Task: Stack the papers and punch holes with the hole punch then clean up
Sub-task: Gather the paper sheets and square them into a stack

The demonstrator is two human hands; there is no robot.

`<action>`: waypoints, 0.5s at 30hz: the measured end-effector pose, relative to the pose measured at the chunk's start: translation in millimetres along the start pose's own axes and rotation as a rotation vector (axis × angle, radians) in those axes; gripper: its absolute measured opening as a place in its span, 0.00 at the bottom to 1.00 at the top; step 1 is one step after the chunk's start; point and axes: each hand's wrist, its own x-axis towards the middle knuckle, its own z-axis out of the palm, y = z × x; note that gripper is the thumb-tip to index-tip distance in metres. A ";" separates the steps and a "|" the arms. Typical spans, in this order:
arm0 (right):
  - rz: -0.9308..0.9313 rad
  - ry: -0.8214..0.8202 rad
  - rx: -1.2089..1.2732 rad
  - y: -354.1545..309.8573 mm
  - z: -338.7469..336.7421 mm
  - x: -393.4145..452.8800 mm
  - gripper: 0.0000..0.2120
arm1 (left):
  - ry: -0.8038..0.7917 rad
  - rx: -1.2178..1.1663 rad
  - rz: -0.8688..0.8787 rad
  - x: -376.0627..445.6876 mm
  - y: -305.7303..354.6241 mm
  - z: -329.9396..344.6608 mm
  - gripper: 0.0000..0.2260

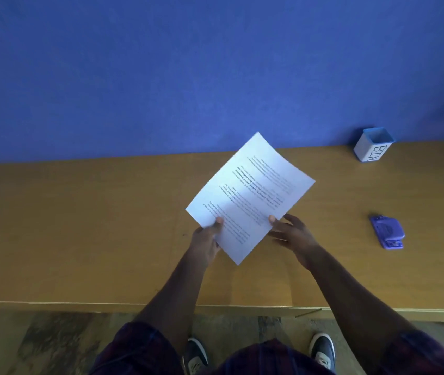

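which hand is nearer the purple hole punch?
Right. The right hand holds the papers' right edge, with the hole punch lying off to its right. The left hand pinches their left edge, farther away.

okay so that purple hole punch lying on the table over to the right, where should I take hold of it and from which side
Judging by its pose, grip the hole punch across its two long sides, coming from above with the right hand, which is the closer one. It lies flat on the table with nothing around it, so its broad rounded top faces up and both narrow flanks look free for thumb and fingers.

Both hands raised, left point(206, 240) pinching, right point(292, 235) fingers spread
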 end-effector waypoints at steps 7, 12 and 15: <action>-0.333 0.012 0.251 -26.4 22.9 -0.1 0.19 | -0.111 0.078 -0.017 -0.9 -10.9 8.4 0.20; -0.381 0.078 0.117 -42.2 4.8 0.3 0.15 | -0.061 0.160 0.071 11.7 31.9 -2.2 0.16; -0.367 0.066 0.060 -46.8 -0.2 -0.6 0.13 | -0.118 0.346 0.149 12.3 56.7 4.5 0.11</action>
